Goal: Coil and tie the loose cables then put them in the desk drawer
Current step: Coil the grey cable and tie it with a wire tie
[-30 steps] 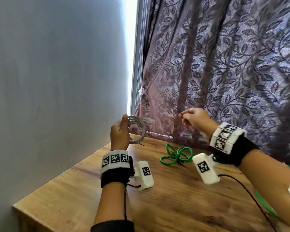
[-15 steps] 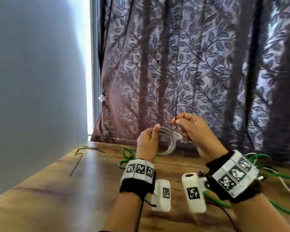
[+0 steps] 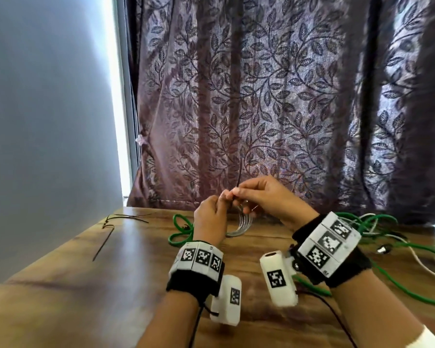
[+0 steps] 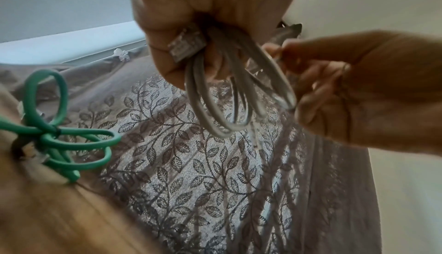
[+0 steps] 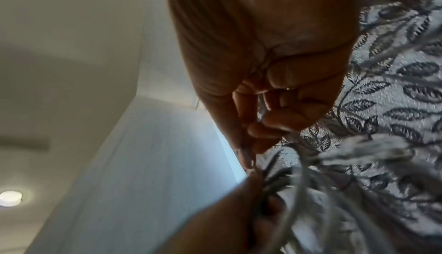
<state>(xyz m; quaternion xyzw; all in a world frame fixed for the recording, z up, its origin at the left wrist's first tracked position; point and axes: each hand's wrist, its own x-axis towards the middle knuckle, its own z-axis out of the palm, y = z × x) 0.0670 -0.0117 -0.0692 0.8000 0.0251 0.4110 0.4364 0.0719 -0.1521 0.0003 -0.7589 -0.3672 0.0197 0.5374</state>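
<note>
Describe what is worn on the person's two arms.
Each wrist carries a black band topped by white blocks printed with black-and-white square markers, plus a white camera pod bearing its own marker. Thin black cables trail back along the forearms. A white cuff shows at the right forearm.

Leaf-patterned curtain (image 3: 274, 101), grey wall (image 3: 48, 121)

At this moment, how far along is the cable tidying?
Done: one green cable bundle lies tied on the desk. In hand: left hand grips the coiled grey cable; right hand pinches a black tie. Left: loose green cables, drawer.
</note>
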